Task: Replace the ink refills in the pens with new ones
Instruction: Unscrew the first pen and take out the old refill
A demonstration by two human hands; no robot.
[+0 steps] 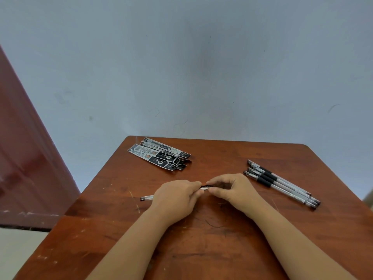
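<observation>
Both hands hold one clear pen [205, 187] level just above the middle of the wooden table. My left hand [175, 196] wraps the barrel, whose capped end [145, 198] sticks out to the left. My right hand [232, 189] pinches the black grip end, fingertips almost touching those of the left. Most of the pen is hidden inside the hands. Three more clear pens with black grips [282, 183] lie side by side at the right. Several flat black-and-white refill packs [159, 155] lie stacked at the back left.
The brown wooden table [201, 239] is scratched and ends against a pale blue-grey wall [201, 67]. A dark red door [24, 158] stands at the left beyond the table's left edge.
</observation>
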